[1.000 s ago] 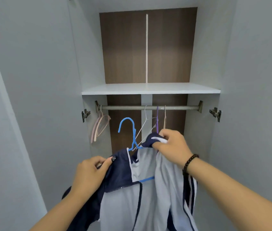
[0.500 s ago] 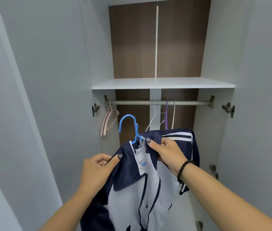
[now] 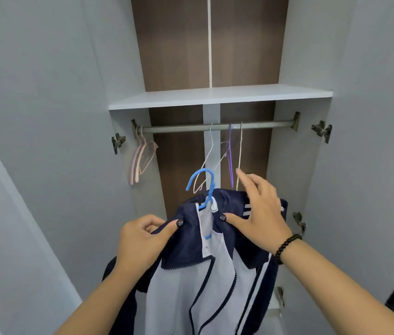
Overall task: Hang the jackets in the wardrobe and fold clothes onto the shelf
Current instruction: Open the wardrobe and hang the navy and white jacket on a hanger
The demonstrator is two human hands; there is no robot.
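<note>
Where jacket [image 3: 203,262] drapes, blue hanger [image 3: 205,187] half hidden

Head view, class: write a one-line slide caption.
Left hand grips navy-and-white jacket on blue plastic hanger; right hand opens below grey metal rail.

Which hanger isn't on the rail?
The blue hanger: it sits inside the jacket collar, below the rail; the others hang there.
</note>
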